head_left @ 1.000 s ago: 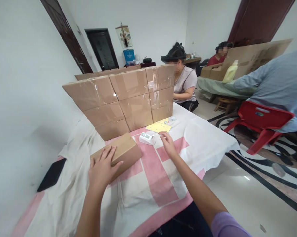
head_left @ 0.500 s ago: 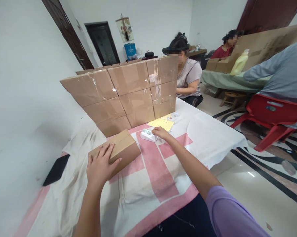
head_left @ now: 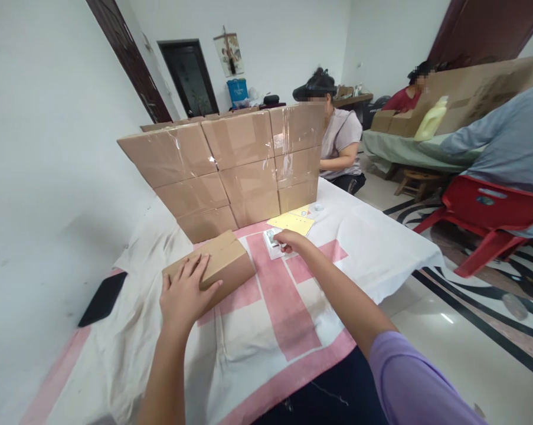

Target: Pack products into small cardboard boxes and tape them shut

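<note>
left hand (head_left: 184, 295): grip spread flat on cardboard box (head_left: 228, 260) | right hand (head_left: 293, 241): grip pinching white packet (head_left: 271, 243) (beside yellow sheet (head_left: 291, 222))

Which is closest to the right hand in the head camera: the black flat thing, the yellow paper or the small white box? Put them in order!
1. small white box: held by the right hand, mid-table.
2. yellow paper: just behind the hand, toward the stacked boxes.
3. black flat thing: far off on the left side.
</note>
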### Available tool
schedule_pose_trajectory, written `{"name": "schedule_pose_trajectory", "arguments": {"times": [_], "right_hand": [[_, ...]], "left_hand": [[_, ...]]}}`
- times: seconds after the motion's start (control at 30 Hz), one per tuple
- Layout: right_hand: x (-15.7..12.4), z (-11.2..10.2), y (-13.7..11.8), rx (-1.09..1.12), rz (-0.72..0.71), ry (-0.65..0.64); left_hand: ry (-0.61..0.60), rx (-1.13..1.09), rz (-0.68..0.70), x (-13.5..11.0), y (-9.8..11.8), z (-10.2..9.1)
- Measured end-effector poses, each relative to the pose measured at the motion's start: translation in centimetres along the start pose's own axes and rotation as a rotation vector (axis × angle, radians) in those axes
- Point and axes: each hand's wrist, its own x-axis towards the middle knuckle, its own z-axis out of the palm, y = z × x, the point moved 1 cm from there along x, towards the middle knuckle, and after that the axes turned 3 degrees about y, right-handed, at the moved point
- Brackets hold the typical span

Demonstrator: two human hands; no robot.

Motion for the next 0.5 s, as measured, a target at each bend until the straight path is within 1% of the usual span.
{"name": "schedule_pose_trajectory", "arguments": {"times": [0.1, 0.23, 0.5], "right_hand": [[-0.8, -0.3, 0.4, 0.073, 0.058, -0.068], [-1.9, -0.3, 1.2, 0.18, 0.034, -0.065], [-2.5, 2.6, 2.0, 0.238, -0.016, 0.04]], "left_hand": [[0.013, -0.006, 0.003, -0.1, 0.0, 0.0], [0.023, -0.009, 0.011, -0.1, -0.1, 0.3], [0.045, -0.014, 0.014, -0.3, -0.1, 0.5]]}}
